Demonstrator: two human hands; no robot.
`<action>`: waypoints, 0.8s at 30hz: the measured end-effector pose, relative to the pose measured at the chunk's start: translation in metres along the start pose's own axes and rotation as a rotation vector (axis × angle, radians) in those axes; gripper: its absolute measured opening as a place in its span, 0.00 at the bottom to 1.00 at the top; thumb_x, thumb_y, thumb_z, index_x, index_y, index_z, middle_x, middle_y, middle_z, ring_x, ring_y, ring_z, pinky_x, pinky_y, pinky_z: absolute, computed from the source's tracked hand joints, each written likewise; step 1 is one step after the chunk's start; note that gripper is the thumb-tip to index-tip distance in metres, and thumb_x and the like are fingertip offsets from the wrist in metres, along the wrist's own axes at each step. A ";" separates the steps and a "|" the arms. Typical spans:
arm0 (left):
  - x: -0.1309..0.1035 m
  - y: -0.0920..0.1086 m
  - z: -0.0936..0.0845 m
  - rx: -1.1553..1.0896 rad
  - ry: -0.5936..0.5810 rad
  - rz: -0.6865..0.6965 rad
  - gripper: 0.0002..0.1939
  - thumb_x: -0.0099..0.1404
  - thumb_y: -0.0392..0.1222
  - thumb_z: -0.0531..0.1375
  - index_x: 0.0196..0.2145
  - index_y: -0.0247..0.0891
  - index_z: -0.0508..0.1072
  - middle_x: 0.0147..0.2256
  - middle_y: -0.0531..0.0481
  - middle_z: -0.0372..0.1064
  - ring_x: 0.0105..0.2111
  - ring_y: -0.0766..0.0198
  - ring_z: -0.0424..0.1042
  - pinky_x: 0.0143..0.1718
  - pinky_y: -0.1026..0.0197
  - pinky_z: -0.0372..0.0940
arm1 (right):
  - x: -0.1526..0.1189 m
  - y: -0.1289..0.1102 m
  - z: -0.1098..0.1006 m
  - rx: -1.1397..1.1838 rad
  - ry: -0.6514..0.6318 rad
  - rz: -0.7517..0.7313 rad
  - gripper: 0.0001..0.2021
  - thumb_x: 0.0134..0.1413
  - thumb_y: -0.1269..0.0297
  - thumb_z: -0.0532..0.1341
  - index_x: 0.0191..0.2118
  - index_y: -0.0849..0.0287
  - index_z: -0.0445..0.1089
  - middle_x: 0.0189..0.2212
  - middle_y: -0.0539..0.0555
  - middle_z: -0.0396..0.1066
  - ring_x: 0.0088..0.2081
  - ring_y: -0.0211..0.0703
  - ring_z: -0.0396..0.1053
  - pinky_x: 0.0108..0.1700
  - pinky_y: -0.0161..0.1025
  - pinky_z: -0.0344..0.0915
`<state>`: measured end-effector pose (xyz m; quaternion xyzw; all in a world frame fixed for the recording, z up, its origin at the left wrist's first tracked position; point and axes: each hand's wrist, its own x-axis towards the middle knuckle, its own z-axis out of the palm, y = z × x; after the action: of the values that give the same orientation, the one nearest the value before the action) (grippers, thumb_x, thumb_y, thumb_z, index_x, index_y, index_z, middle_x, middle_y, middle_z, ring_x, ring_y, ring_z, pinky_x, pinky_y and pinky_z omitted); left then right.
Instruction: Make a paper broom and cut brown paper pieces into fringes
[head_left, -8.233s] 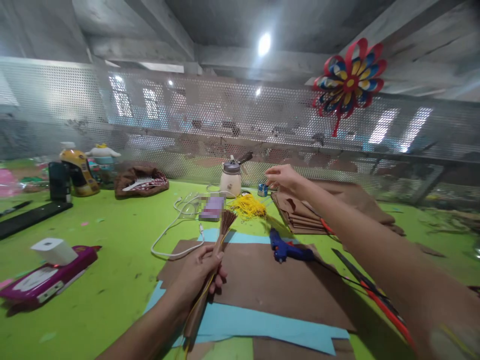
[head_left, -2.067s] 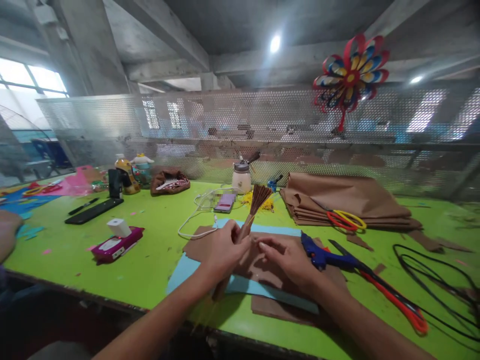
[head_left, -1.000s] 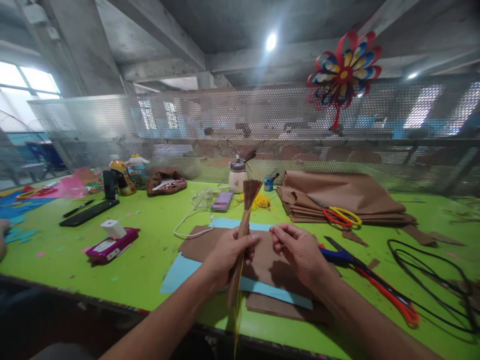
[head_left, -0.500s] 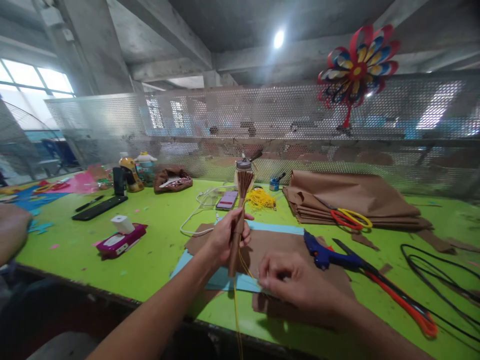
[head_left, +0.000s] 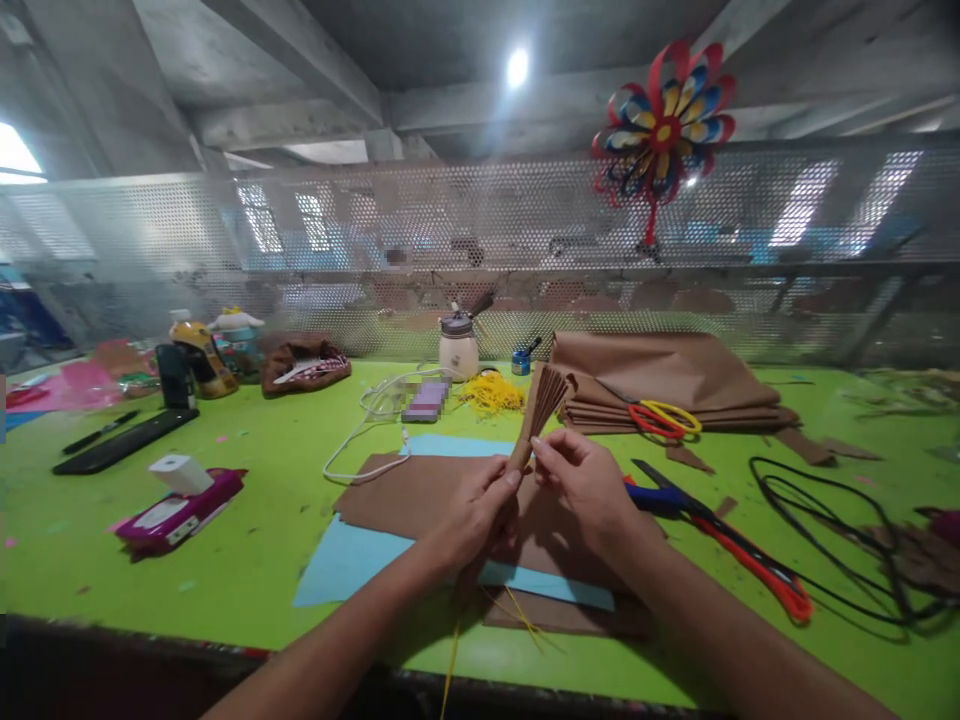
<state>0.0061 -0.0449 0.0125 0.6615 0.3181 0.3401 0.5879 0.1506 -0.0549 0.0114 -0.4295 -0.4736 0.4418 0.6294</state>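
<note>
A pleated strip of brown paper (head_left: 551,395) is folded together and fans out at its upper end. My left hand (head_left: 484,505) is closed round its lower part. Fingers and thumb of my right hand (head_left: 581,475) pinch the paper just below the fan. Yellow string (head_left: 450,660) hangs below my left hand toward the table edge, with more loose strands lying beside it. Under both hands lie flat brown paper sheets (head_left: 390,490) and light blue sheets (head_left: 345,565). My right wrist partly hides a blue glue gun (head_left: 656,500).
Large red-handled scissors (head_left: 750,560) and a black cable (head_left: 817,530) lie at right. Folded brown paper (head_left: 660,370) sits behind, with smaller scissors (head_left: 664,418) on it. A phone (head_left: 426,400), yellow string pile (head_left: 491,393) and jar (head_left: 458,350) stand at the back; a purple box (head_left: 180,510) is left.
My right hand has risen from the string near the table to the pleated paper and now pinches it. The bundle has tilted to the right. The view has turned slightly right.
</note>
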 end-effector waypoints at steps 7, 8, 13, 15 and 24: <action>-0.001 0.001 -0.002 -0.273 -0.050 -0.087 0.19 0.60 0.56 0.49 0.39 0.37 0.61 0.15 0.59 0.55 0.14 0.72 0.59 0.13 0.72 0.50 | 0.000 0.006 0.000 -0.093 0.014 -0.049 0.14 0.45 0.54 0.61 0.24 0.60 0.63 0.15 0.46 0.60 0.19 0.33 0.56 0.23 0.33 0.53; 0.000 0.000 -0.003 -0.289 -0.056 -0.088 0.18 0.59 0.56 0.50 0.37 0.38 0.61 0.15 0.60 0.55 0.13 0.72 0.60 0.12 0.72 0.50 | 0.000 0.007 0.000 -0.106 0.021 -0.055 0.14 0.45 0.54 0.61 0.23 0.60 0.63 0.15 0.46 0.60 0.19 0.33 0.55 0.23 0.33 0.53; 0.000 -0.003 -0.003 -0.318 -0.076 -0.052 0.15 0.60 0.54 0.50 0.34 0.38 0.58 0.15 0.60 0.55 0.13 0.72 0.58 0.12 0.72 0.51 | 0.003 0.012 0.000 -0.230 0.058 -0.112 0.14 0.45 0.54 0.61 0.22 0.60 0.62 0.14 0.45 0.59 0.18 0.33 0.54 0.22 0.33 0.52; -0.002 -0.002 -0.002 -0.319 -0.073 -0.031 0.15 0.61 0.54 0.49 0.34 0.38 0.58 0.15 0.60 0.54 0.12 0.73 0.57 0.12 0.72 0.51 | 0.003 0.012 0.000 -0.272 0.065 -0.124 0.14 0.45 0.54 0.60 0.21 0.60 0.62 0.14 0.45 0.59 0.18 0.33 0.54 0.22 0.33 0.51; -0.001 -0.001 -0.007 -0.289 -0.063 -0.102 0.22 0.59 0.57 0.49 0.41 0.36 0.62 0.18 0.56 0.60 0.13 0.71 0.62 0.10 0.72 0.47 | 0.003 0.010 0.000 -0.117 0.041 -0.073 0.13 0.45 0.54 0.61 0.23 0.60 0.63 0.15 0.46 0.60 0.19 0.33 0.56 0.23 0.33 0.53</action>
<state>-0.0006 -0.0414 0.0126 0.5633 0.2805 0.3312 0.7030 0.1494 -0.0498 0.0025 -0.4571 -0.5010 0.3812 0.6283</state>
